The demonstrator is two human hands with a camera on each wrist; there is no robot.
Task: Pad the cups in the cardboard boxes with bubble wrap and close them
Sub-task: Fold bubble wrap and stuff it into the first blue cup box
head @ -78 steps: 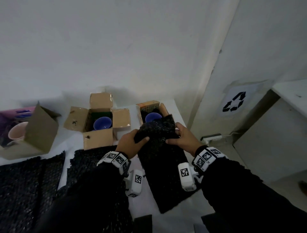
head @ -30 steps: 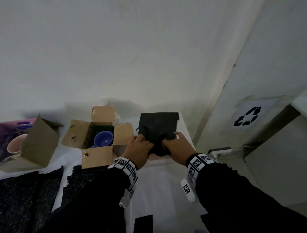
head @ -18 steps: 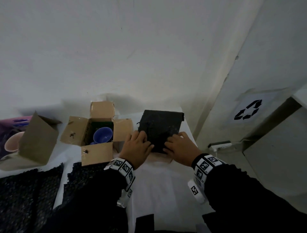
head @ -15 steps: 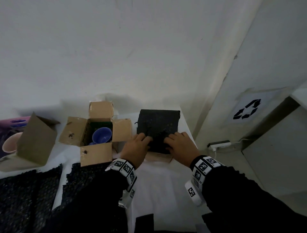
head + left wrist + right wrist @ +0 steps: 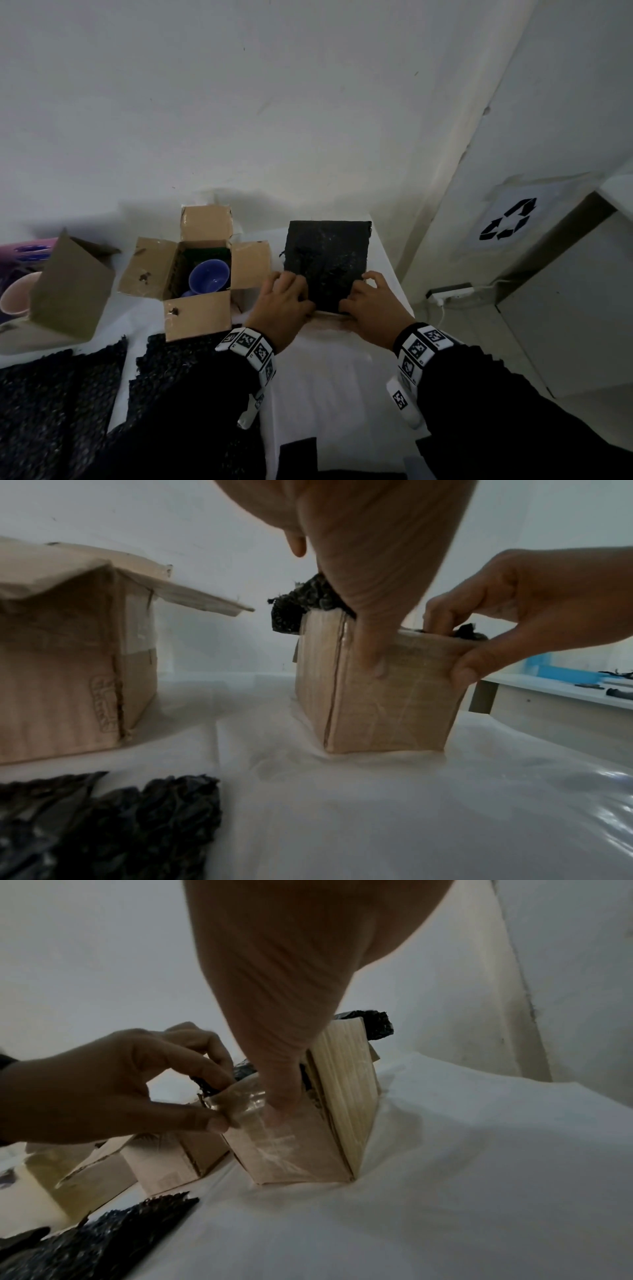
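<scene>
- Black bubble wrap (image 5: 327, 260) covers the top of the right cardboard box (image 5: 373, 696), at the table's far right corner.
- Left hand (image 5: 282, 308) and right hand (image 5: 371, 310): fingers curled on the wrap, thumbs pressed against the box's near wall.
- Beside it, open box (image 5: 195, 274) holding a blue cup (image 5: 208, 280).

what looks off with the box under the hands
The black bubble wrap covers the whole top of the box and bulges over its rim at the far corners, so no flaps show on top.
</scene>
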